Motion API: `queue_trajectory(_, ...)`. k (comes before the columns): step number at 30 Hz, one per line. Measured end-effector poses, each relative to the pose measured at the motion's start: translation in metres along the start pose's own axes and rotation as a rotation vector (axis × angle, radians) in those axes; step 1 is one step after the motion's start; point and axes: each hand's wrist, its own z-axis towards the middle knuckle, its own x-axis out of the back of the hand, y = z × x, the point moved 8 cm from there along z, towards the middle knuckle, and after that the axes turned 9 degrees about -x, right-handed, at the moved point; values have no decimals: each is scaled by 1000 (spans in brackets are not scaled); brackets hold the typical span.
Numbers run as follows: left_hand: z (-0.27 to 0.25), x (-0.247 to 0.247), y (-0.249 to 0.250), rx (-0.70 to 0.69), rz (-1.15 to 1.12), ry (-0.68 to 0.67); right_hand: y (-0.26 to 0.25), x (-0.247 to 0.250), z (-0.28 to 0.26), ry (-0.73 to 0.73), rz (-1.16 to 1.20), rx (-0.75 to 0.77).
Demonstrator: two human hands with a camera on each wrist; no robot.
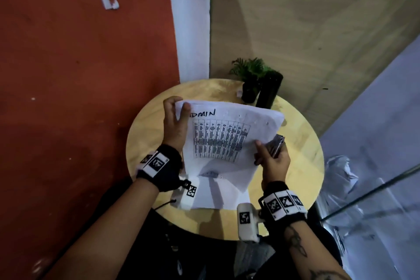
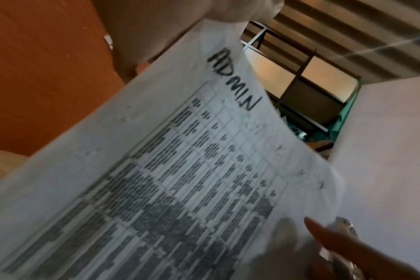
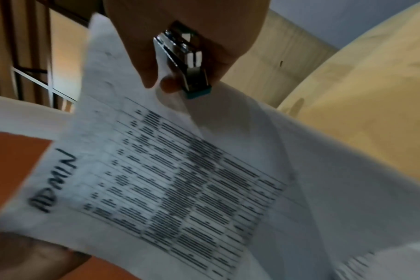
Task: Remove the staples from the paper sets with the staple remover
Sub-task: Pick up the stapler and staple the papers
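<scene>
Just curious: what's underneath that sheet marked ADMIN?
Under the ADMIN sheet more white paper lies on the round table. The right hand holds the staple remover at its edge. Staples are hidden.

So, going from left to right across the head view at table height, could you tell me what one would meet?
Left hand pinching the sheet's corner → the paper set marked ADMIN → right hand holding the staple remover → bare edge of the round table.
</scene>
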Motion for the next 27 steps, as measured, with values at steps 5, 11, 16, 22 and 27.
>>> queue_trajectory(5, 8, -8, 17, -26, -43, 165, -36, -19, 0, -36, 89, 66)
queue_trajectory(11, 13, -3, 15, -8, 4, 145, -52, -18, 0, -31, 4, 119)
queue_trajectory(16, 4, 5, 27, -48, -69, 8, -50, -15, 3, 7, -33, 93)
queue_trajectory(22, 11, 21, 26, -200, 246, -219, -47, -10, 4, 27, -45, 57)
queue_trajectory(27, 21, 18, 33, -289, 259, -245, -56, -9, 10, 12, 22, 19)
